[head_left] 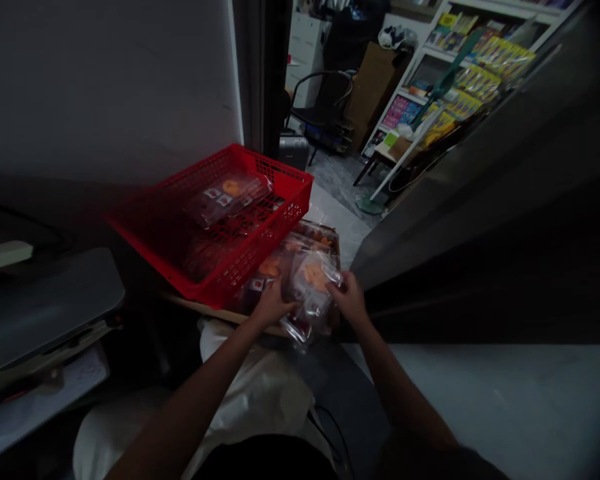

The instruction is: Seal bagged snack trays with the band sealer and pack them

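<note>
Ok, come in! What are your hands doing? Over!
Left hand, right hand on a clear plastic packet. Red plastic basket alongside, packets inside.

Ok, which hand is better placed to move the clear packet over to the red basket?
Probably the left hand: it sits on the basket side of the clear packet, right beside the red plastic basket. The right hand is on the packet's far side, with the packet between it and the basket.

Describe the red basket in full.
The red plastic basket is a shallow rectangular crate with lattice-perforated walls. Clear sealed packs with orange contents and small labels lie inside it. It sits on a light wooden board, its right side against more similar packs. No hand touches it.
</note>
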Demonstrator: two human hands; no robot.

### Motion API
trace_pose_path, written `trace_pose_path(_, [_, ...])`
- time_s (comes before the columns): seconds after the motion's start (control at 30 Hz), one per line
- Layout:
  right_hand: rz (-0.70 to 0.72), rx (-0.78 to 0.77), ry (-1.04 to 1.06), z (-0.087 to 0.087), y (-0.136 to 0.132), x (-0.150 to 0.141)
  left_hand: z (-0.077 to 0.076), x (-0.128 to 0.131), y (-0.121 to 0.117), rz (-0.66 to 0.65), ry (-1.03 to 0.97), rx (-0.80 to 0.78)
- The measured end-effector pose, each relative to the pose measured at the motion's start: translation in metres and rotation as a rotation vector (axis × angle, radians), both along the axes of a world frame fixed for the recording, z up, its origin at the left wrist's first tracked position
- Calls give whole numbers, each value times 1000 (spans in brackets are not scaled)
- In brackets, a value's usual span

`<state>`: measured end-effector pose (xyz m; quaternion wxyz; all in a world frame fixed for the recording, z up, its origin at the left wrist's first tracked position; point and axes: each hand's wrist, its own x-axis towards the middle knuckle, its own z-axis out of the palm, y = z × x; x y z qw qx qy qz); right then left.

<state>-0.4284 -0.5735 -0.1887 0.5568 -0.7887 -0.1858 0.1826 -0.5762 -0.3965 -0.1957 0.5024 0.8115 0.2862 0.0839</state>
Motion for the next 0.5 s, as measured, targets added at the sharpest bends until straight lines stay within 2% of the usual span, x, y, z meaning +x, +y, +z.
trace_pose_path(0.07, [107,131,-16,7,-18,-23,4,-1,11,-118,-64,-183])
trace_pose_path(0.13, [240,239,75,10,-26,-28,15,-15,19,-247,-51,-437])
trace_pose_path(0.17, [231,258,153,9,-26,-23,22,-25,23,-288,-9,-544])
trace_pose_path(0.23, [66,206,310,1,-13,-1,36,-40,30,-329,76,-667])
trace_pose_path(0.3, [-110,83,399,-15,9,25,44,-47,34,-346,106,-741])
trace_pose_path(0.33, [-138,31,419,-23,21,34,44,-46,35,-331,104,-757])
trace_pose_path(0.43, [-71,-2,437,-37,48,40,35,-29,37,-199,66,-726])
trace_pose_path(0.5, [-31,24,438,-36,49,27,24,-15,38,-104,35,-680])
